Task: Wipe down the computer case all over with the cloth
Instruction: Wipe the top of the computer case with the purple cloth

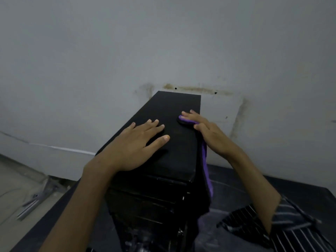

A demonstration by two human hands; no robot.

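- Black boxy computer case (174, 146), stood on a dark table (272, 180), is steadied by the flat, relaxed left hand (138, 142).
- Purple cloth (206, 166) is pressed on top by the straight-fingered right hand (209, 131); overlapping strokes are advised.

No writing, label, brand, number or sign can be read. The top of the computer case (179, 157) is plain black, and its front is too dark and blurred to make out any marking. The cloth (205, 161) is plain purple. The wall (109, 51) behind carries only stains and small dark spots, not lettering.
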